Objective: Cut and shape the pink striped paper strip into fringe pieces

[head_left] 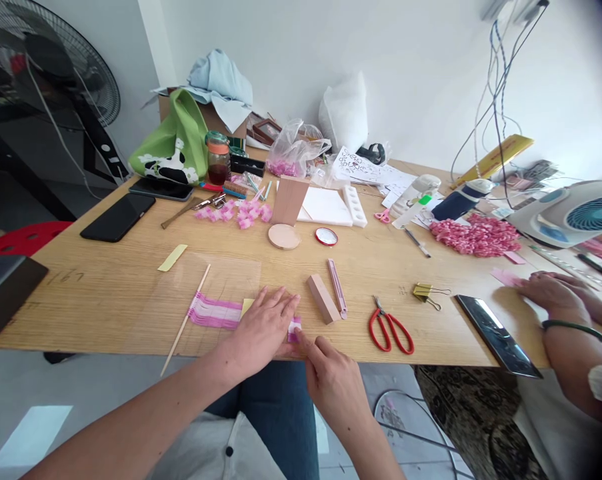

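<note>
A pink-and-white strip of thin fabric or threads (215,312) runs from a thin wooden stick (185,321) toward the right along the table's front edge. My left hand (261,331) lies flat across it with fingers stretched out, hiding its middle. The strip's right end shows beyond the fingers. There my right hand (337,373) has its fingers curled and the index fingertip on the strip's end; the thumb is mostly hidden. Under the strip lies a clear sheet (151,313). A yellow paper piece (247,306) sits by my left hand.
Right of my hands lie a wooden block (323,299), a pink craft knife (337,288), red-handled scissors (391,331), binder clips (429,291) and a phone (497,337). Another person's hands (555,293) rest at the right. A jar (218,160) and a fan heater (573,213) stand farther back.
</note>
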Motion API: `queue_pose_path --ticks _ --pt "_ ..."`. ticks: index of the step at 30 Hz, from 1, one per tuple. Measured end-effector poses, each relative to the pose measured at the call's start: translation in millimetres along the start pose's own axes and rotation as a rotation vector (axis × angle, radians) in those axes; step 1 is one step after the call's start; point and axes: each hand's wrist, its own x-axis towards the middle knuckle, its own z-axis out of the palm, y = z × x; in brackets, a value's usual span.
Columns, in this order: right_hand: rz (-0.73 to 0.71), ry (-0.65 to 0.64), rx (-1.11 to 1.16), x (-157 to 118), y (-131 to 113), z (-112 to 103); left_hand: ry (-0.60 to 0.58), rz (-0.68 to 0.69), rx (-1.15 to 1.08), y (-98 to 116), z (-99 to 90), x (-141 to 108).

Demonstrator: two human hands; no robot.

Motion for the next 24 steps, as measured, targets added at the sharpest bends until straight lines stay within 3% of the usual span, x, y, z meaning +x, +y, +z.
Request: queue_pose_path --ticks 12,24 --pt "0.104 -0.118 -0.090 19 0 -1 0.016 0.011 -0.005 0 -1.0 -1" --pt "0.053 -0.047 -0.037 14 -1 0 -0.009 -0.006 -0.003 1 -1.1 0"
